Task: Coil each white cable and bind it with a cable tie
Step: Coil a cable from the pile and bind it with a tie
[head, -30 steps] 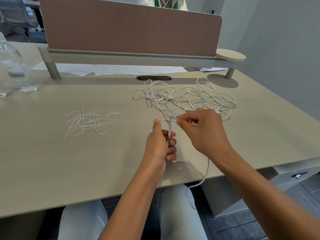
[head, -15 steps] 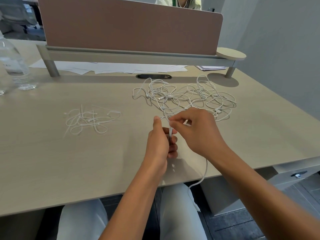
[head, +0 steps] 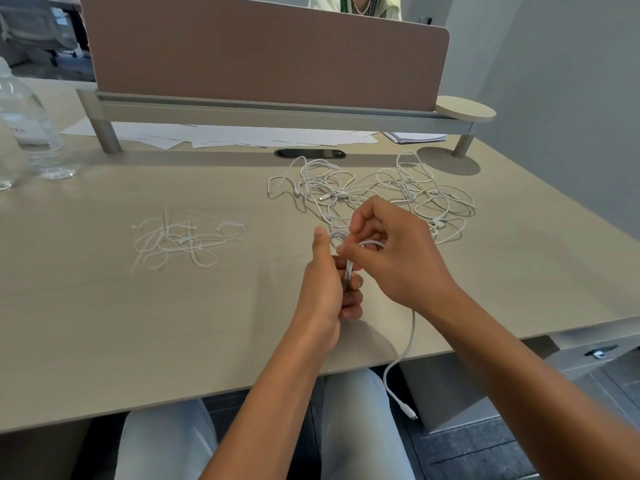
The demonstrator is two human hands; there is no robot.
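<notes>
Centrally, left hand (head: pixel 327 289) grips folded white cable (head: pixel 349 268), thumb raised | right hand (head: pixel 394 251) pinches its loop, tail hanging past the desk (head: pixel 104 323) front edge | loose cables (head: pixel 381 192) heaped beyond; cable ties (head: pixel 183 240) lie left, bare desk between | water bottle (head: pixel 27 126) far left; divider panel (head: pixel 263 50) behind.

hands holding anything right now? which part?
Both hands grip one white cable. The left hand clasps the folded strands in its fist; the right hand pinches the loop just above. The plug end dangles free below the desk edge.
</notes>
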